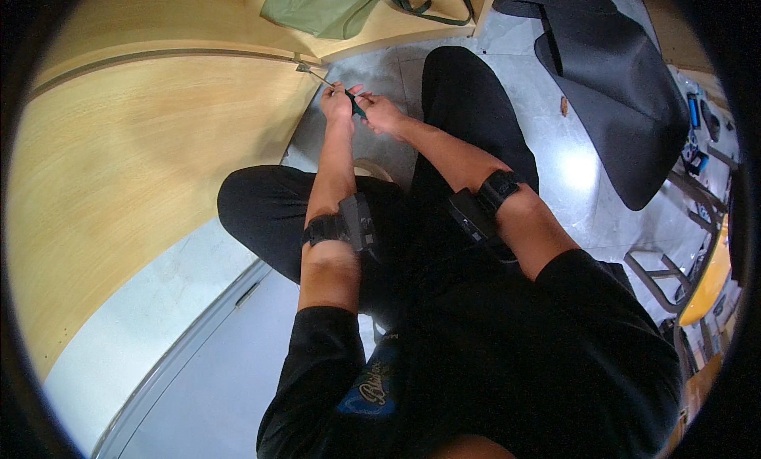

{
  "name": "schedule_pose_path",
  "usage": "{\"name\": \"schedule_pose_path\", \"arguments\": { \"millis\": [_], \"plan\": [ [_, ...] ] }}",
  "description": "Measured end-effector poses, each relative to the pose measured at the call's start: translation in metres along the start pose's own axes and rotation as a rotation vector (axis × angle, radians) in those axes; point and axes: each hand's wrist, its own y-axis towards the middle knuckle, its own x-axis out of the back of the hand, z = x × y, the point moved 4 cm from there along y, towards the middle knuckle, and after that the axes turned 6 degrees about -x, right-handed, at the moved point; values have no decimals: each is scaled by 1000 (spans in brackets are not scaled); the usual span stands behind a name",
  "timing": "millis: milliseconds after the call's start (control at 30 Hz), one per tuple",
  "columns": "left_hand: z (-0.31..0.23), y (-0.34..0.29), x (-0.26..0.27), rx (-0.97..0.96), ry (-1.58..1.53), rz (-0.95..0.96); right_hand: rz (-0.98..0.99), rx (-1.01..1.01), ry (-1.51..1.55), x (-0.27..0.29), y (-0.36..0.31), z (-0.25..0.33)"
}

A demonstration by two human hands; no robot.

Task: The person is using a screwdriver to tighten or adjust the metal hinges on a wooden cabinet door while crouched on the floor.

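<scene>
Screwdriver (355, 105) between both hands, pointing up-left toward a metal hinge (302, 67) at the wooden panel's (182, 134) corner (contact at the tip too small to tell). Gripped near the front by the left hand (336, 104), fingers closed around it; held at the handle's rear by the right hand (383, 115), fingers partly curled.

The left-hand grip (337, 102) and right-hand grip (382, 114) hold a green-handled screwdriver (357, 109), the left nearer its tip. That tip is at a metal hinge (302, 67) by a wooden panel (158, 150).
</scene>
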Motion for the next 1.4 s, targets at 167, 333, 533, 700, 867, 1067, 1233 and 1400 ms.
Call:
{"name": "schedule_pose_path", "arguments": {
  "millis": [167,333,533,700,867,1067,1233,1400],
  "plan": [
    [1,-3,-5,24,18,7,-35,48,71,4,4,-2],
    [17,33,29,-46,100,-7,5,53,112,-11,7,0],
    [16,27,13,-197,468,-89,-415,806,-214,6,2,3],
    [1,1,7,-78,240,-90,-194,52,106,4,-14,13],
    [4,-10,0,0,-27,-104,54,-74,328,7,4,-8],
    [-2,-1,10,-120,286,-176,-459,615,-213,10,-15,16],
    [-1,-2,15,-62,129,-76,-36,-35,257,-4,-15,14],
    [-3,-20,-3,-26,68,-126,18,-155,380,10,-1,-8]
  ]
}}
